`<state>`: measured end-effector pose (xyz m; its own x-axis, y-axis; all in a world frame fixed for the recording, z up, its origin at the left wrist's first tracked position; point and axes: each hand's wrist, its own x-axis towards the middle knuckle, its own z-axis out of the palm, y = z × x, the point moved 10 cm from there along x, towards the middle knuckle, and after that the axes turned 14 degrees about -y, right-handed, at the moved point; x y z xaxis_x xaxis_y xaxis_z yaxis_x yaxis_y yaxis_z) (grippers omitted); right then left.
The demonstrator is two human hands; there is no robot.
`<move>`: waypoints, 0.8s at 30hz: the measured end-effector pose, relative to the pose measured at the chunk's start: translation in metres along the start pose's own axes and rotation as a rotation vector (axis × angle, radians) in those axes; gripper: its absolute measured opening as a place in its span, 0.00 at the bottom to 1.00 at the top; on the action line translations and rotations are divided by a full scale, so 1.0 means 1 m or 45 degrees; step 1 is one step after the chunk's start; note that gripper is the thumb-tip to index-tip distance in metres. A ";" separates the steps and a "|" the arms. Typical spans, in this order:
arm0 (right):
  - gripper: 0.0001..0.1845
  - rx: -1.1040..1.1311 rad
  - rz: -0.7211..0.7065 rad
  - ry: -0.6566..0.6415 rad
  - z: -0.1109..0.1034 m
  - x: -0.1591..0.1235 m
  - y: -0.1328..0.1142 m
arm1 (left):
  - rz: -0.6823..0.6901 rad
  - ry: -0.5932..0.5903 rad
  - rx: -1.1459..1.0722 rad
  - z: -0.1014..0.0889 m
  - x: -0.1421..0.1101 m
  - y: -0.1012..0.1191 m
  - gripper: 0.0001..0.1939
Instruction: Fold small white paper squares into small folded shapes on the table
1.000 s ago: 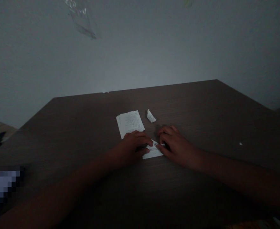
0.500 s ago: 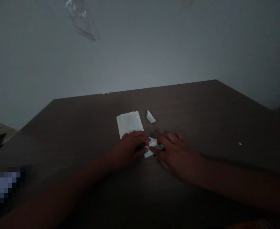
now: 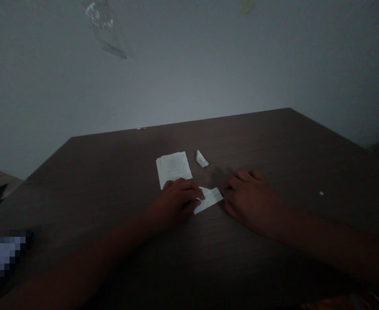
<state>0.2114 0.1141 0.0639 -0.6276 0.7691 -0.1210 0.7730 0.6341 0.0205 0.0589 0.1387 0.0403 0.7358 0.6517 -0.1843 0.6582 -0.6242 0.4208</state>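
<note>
A small folded paper [image 3: 210,199] lies on the table, with a long flat strip along its near side and a printed, pointed part behind it. My left hand [image 3: 179,199] is closed over its left end, thumb and fingertips pressing there and hiding that part. At the right corner of the paper, my right hand [image 3: 249,196] has its fingers curled together, the fingertips meeting the corner. Just beyond my left hand lies a stack of printed paper sheets [image 3: 174,165], partly covered by the fingers. A small folded paper piece [image 3: 201,159] rests to the right of the stack.
The dark brown table [image 3: 118,172] reaches back to a pale wall [image 3: 189,64]. A clear plastic bag [image 3: 107,32] hangs on the wall. A pixelated bright object [image 3: 4,258] is at the left, and a tiny white scrap [image 3: 321,193] lies to the right.
My right hand has moved right along the folded paper to its corner, uncovering the strip's middle and right end. My left hand stays at the left end.
</note>
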 end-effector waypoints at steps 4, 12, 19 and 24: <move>0.11 0.046 -0.144 0.066 0.003 0.000 -0.022 | -0.012 0.053 0.031 0.000 0.003 0.002 0.12; 0.09 0.092 -0.183 0.021 0.011 0.001 -0.017 | 0.202 -0.151 -0.137 -0.008 -0.012 -0.009 0.26; 0.08 0.474 -0.196 0.079 0.010 0.010 0.006 | 0.168 -0.060 -0.124 -0.006 -0.012 -0.003 0.28; 0.08 0.776 -0.016 0.120 0.016 0.016 0.025 | 0.110 -0.043 -0.088 -0.001 -0.007 0.001 0.19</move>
<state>0.2225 0.1413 0.0466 -0.6208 0.7834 -0.0290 0.6620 0.5041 -0.5546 0.0546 0.1338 0.0427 0.7949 0.5812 -0.1741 0.5806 -0.6453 0.4965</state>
